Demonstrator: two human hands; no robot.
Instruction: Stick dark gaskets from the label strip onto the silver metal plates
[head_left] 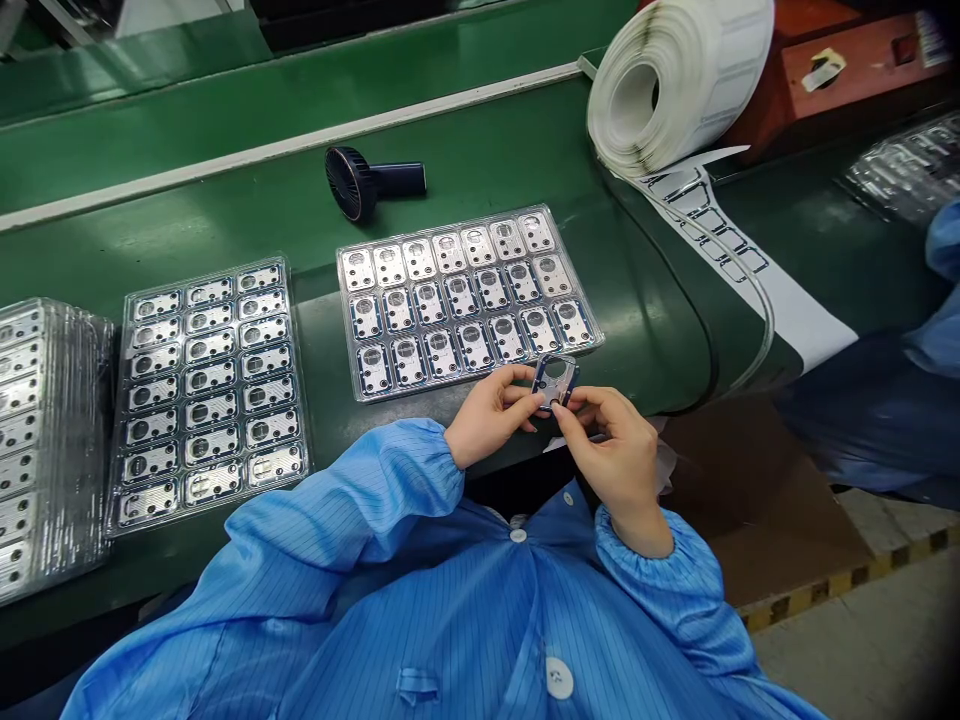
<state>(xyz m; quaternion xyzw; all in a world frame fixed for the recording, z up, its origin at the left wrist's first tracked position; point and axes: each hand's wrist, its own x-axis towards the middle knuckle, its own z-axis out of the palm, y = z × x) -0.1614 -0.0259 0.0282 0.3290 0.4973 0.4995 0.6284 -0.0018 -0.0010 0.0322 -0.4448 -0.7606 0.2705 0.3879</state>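
Between my two hands, just in front of the near edge of the middle tray, is a small flat metal plate (553, 382) with a round hole and dark edging. My left hand (495, 412) pinches its left side with thumb and fingers. On the right side, my right hand (609, 440) grips it, the thumb at its lower edge. Beyond the hands lies a clear plastic tray (471, 395) with rows of similar plates; many show dark blue edging, while the back row and one at the right look plain silver.
A second filled tray (300, 440) lies to the left, beside a tall stack of trays (75, 450). Behind sits a dark handheld fan (360, 185). At right, a label roll (690, 80) trails its strip (795, 310) past a cable (705, 340); another person's sleeve (941, 245) shows.
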